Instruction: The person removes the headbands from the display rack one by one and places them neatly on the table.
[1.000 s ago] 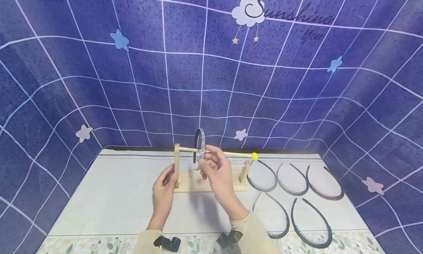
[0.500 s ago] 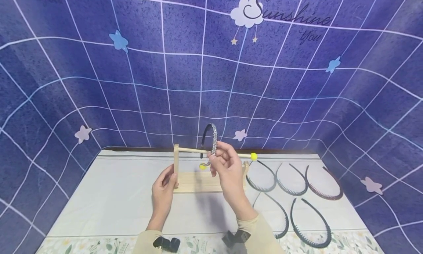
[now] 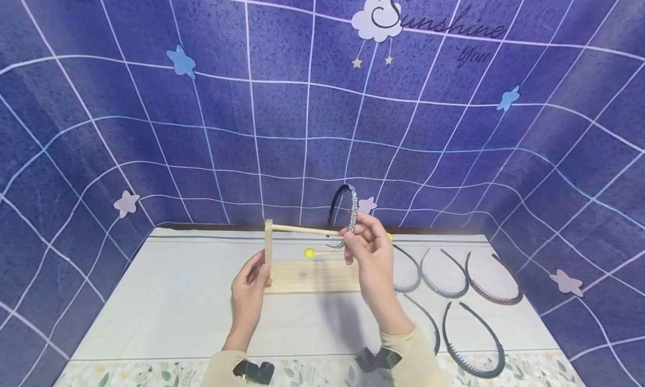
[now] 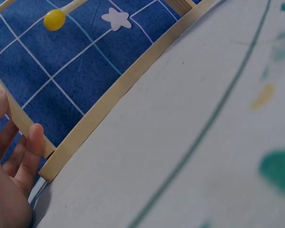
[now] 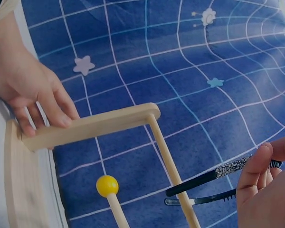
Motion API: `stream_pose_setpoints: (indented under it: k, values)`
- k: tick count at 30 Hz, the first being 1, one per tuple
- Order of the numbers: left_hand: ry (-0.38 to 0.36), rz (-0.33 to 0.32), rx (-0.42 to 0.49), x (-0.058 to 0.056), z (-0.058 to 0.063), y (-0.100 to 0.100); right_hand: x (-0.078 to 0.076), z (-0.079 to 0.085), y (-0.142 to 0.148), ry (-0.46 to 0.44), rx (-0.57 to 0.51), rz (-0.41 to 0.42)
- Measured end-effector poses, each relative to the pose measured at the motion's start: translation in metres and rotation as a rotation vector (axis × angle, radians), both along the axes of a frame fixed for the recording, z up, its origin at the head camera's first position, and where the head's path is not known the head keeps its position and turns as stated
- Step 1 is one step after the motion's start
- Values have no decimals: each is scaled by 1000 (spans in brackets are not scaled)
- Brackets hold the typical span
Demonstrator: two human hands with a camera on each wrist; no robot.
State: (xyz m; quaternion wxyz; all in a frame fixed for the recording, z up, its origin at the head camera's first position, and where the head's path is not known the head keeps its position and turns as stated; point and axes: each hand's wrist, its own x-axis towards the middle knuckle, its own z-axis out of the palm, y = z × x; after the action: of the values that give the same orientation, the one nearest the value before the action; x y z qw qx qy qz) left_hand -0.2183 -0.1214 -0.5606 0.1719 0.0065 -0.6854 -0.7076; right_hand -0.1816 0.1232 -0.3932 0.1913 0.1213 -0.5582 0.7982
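In the head view my right hand (image 3: 374, 264) pinches a headband (image 3: 354, 208) with a sparkling silver face and a black toothed inner side. It arches above the stand's upper rod (image 3: 302, 229); in the right wrist view its two ends cross that rod (image 5: 166, 156), which seems to run between them. My left hand (image 3: 248, 289) grips the left upright of a pale wooden stand (image 3: 312, 278) near its base, thumb in front. A lower rod ends in a yellow ball (image 3: 309, 253). The upper rod's yellow ball is mostly hidden behind my right hand.
Several dark toothed headbands lie on the white-covered table at the right, including a black one (image 3: 475, 342) in front and a brownish one (image 3: 496, 280) at the far right. My right forearm partly covers another headband (image 3: 428, 320). A blue gridded curtain (image 3: 282, 112) surrounds the table.
My right hand has moved the sparkly headband rightward along the upper rod, away from the left upright. The lower yellow ball has come into sight. My left hand stays on the stand.
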Motion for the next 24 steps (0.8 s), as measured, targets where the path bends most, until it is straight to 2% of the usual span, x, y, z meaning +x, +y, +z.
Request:
stream_pose_setpoints:
  k: [15,24]
  values:
    - [8,5,13,0,0,1,0,-1,28,11,13,-48]
    - [3,6,4,0,0,1,0,-2,48,-38,7,-95]
